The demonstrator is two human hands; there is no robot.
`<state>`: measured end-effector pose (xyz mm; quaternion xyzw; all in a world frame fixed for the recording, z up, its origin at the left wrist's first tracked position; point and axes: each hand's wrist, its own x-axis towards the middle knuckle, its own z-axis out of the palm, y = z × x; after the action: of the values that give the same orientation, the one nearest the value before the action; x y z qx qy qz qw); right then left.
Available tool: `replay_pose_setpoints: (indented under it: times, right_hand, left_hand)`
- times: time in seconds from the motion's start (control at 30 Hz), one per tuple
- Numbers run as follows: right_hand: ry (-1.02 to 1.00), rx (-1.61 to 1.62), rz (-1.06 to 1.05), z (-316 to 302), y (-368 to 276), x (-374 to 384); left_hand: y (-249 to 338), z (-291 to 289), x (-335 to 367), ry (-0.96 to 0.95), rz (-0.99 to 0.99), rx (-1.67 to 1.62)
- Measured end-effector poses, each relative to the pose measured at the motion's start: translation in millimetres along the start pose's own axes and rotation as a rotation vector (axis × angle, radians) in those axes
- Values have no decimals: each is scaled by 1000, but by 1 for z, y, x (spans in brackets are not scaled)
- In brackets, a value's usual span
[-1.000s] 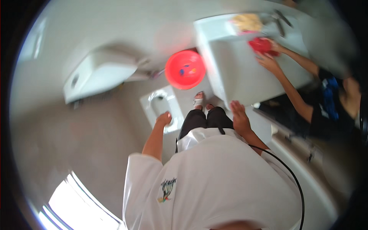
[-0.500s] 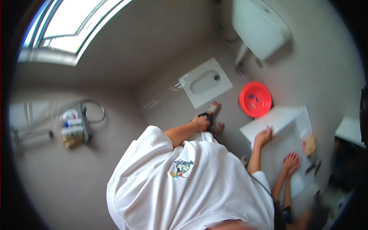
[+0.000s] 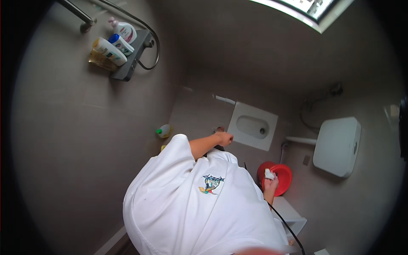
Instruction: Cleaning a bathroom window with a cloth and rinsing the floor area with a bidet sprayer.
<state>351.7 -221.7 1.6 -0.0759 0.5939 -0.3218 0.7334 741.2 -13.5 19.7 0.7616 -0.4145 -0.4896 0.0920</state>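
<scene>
My right hand point(image 3: 270, 183) is closed on a small white lump point(image 3: 268, 174), held up in front of a red bucket point(image 3: 287, 177). Whether the lump is crumpled tissue or something firmer I cannot make out. My left hand point(image 3: 225, 139) is a loose fist at the end of my bent arm, near the white squat toilet point(image 3: 241, 136). No object shows in that fist. Below the bucket, the white sink point(image 3: 285, 211) is partly hidden behind my white shirt.
A white cistern point(image 3: 338, 146) hangs on the right wall, its pipe running toward the floor. Several bottles point(image 3: 123, 32) stand on a grey shower shelf point(image 3: 132, 59) at upper left. A green-capped bottle point(image 3: 163, 131) stands low by the left wall. A black cable point(image 3: 285, 223) crosses at my right side.
My view has swung right, away from the sink and another person's hands there. My right hand has moved from over the sink to the bucket, and the white lump now shows in it.
</scene>
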Motion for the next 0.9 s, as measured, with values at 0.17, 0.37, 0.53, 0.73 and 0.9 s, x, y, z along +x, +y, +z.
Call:
replay_pose_setpoints:
  times: [0.17, 0.37, 0.53, 0.73, 0.9]
  right_hand:
    - [-405, -153, 125, 232, 62, 2]
    - [-593, -133, 234, 424, 83, -23]
    - [-600, -43, 263, 527, 48, -36]
    - [-643, -12, -913, 712, -71, -38]
    - [-84, -896, -2259, 843, -121, -4]
  left_hand:
    - [-88, -57, -15, 106, -153, -93]
    - [-183, -109, -27, 344, -171, -329]
    - [-223, -113, -22, 754, -197, -816]
    - [-207, -88, 1, 763, -239, -1051]
    - [-205, -157, 41, 513, -221, -796]
